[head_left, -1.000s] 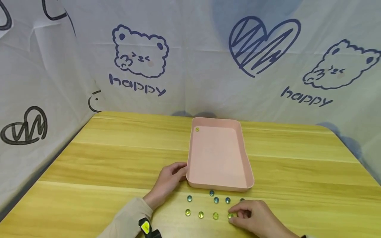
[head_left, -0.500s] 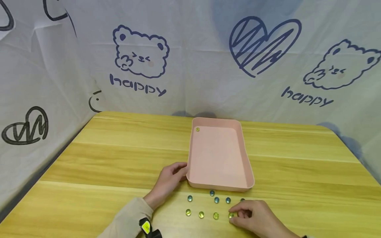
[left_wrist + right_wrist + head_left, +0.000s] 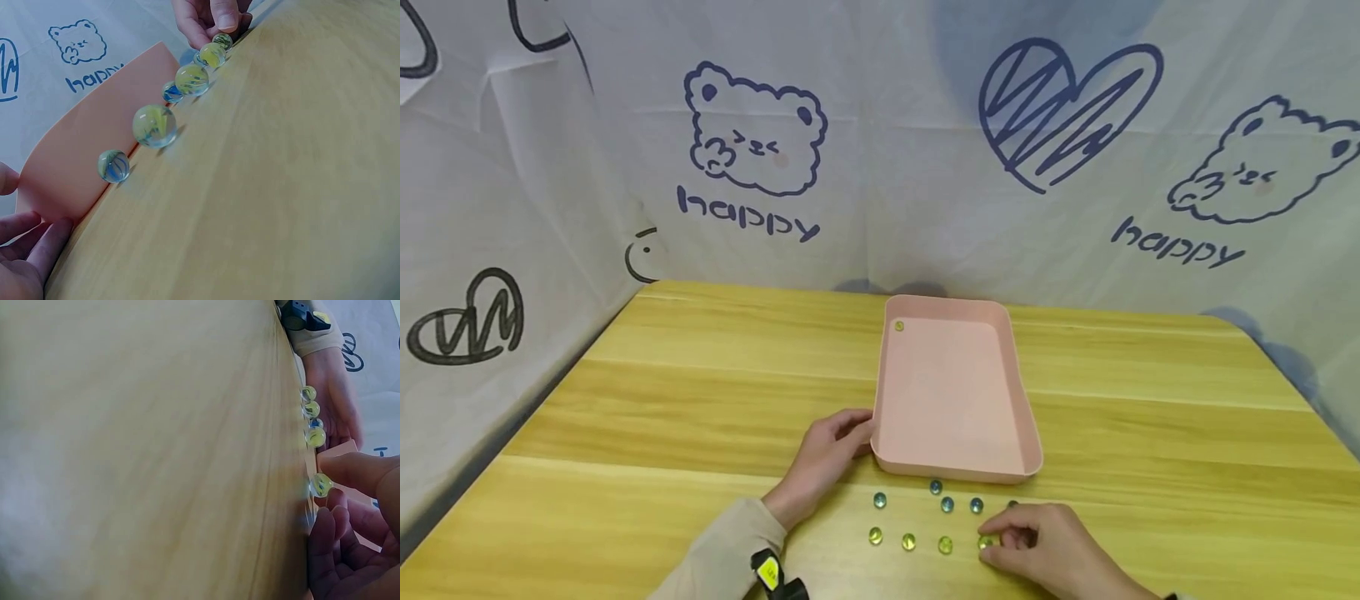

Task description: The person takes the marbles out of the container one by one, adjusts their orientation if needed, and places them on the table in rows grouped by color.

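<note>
My left hand (image 3: pixel 823 454) rests its fingertips against the outer left wall of a shallow pink tray (image 3: pixel 955 475), near its front corner. In the left wrist view, those fingers (image 3: pixel 53 240) touch the tray's side low down by the tabletop. With thumb and forefinger, my right hand (image 3: pixel 1048 546) pinches a clear marble with a yellow swirl (image 3: pixel 321 485), low at the tabletop. To its left, 3 more yellow-swirled marbles stand in a row, the nearest being this marble (image 3: pixel 945 545). Between that row and the tray lie several blue marbles (image 3: pixel 947 504), one partly hidden behind my right hand.
Inside the tray, a small yellow marble (image 3: pixel 898 326) sits in the far left corner. The wooden table (image 3: pixel 700 400) runs back to a white cloth (image 3: pixel 895 167) printed with bears and hearts. Another cloth side hangs along the left edge.
</note>
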`<act>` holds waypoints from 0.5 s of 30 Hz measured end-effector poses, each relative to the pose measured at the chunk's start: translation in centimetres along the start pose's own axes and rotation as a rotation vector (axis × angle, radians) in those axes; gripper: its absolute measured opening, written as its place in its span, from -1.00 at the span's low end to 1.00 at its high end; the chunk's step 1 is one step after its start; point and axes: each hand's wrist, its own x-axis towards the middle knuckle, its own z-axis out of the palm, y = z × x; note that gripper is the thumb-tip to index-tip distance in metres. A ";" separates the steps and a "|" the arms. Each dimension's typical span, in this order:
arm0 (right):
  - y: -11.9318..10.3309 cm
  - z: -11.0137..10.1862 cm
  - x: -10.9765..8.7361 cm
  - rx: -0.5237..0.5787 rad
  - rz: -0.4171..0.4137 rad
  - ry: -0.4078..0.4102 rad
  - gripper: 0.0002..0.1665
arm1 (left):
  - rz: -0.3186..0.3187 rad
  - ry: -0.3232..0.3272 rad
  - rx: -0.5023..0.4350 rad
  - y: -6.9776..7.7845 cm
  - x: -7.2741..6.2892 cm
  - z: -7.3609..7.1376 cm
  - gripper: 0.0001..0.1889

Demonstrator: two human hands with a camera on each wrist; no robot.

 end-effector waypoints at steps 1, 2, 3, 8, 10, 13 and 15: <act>0.0 0.0 0.0 0.001 -0.002 0.000 -0.77 | 0.000 0.001 0.001 0.0 0.0 0.0 -0.64; 0.0 0.0 0.0 0.002 -0.005 0.000 -0.78 | 0.001 0.001 0.002 0.0 0.0 0.0 -0.64; 0.0 -0.1 0.0 0.003 -0.008 0.000 -0.77 | 0.003 0.001 0.003 0.0 0.1 0.0 -0.64; 0.1 -0.1 0.0 0.007 -0.008 -0.009 -0.77 | 0.001 0.002 0.009 0.0 0.1 0.0 -0.65; 0.2 -0.1 0.0 0.009 -0.005 -0.010 -0.76 | 0.000 0.001 0.009 0.0 0.1 0.1 -0.65; 0.2 -0.1 0.0 0.012 -0.005 -0.006 -0.76 | 0.002 0.001 0.008 0.0 0.1 0.1 -0.64; 0.3 -0.1 0.0 0.008 -0.009 -0.003 -0.77 | 0.002 0.002 0.010 0.0 0.1 0.1 -0.65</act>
